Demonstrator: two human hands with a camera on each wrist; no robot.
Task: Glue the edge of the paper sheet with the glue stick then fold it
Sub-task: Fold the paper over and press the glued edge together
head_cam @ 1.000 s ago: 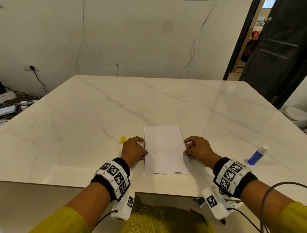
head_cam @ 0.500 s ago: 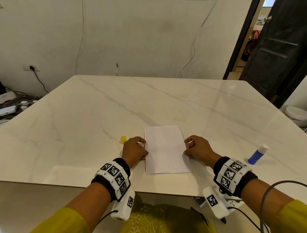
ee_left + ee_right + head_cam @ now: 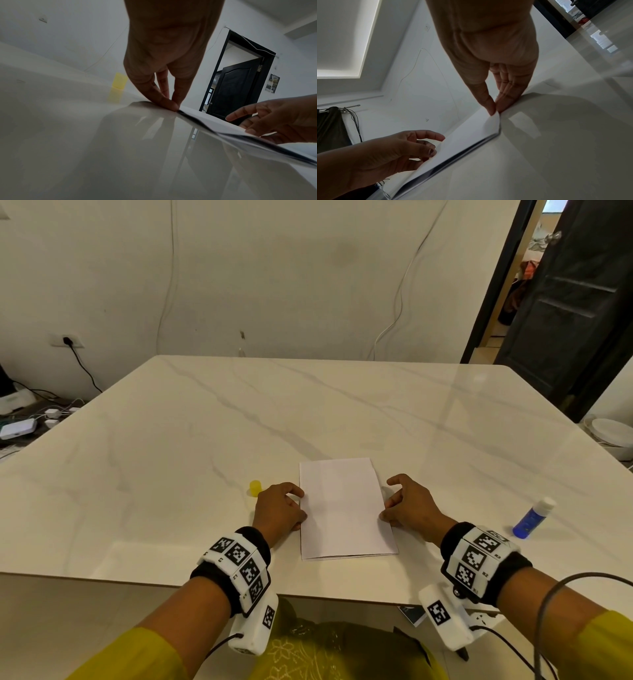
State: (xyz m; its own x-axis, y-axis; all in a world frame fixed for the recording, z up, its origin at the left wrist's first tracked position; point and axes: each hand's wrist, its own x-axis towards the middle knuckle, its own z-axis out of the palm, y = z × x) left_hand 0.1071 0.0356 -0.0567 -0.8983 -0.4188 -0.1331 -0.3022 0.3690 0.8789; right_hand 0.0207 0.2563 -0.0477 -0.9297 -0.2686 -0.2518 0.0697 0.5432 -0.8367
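A folded white paper sheet [image 3: 344,508] lies flat near the table's front edge, its two layers showing along the near edge. My left hand [image 3: 301,505] is at its left edge; in the left wrist view the thumb and fingertips [image 3: 173,106] pinch that edge against the table. My right hand [image 3: 385,501] is at the right edge, thumb and fingers [image 3: 494,110] pinching the top layer, which curls up slightly there. The blue glue stick [image 3: 532,518] with a white top lies on the table to the right, apart from both hands. Its yellow cap [image 3: 255,487] stands just beyond my left hand.
The white marble table [image 3: 308,412] stretches bare to the far wall. A dark door [image 3: 565,302] stands open at the back right. Cables and power adapters [image 3: 41,416] lie on the floor at the left.
My right hand's fingers have spread a little at the paper's right edge, the index finger lifting. The paper and my left hand stay where they were.
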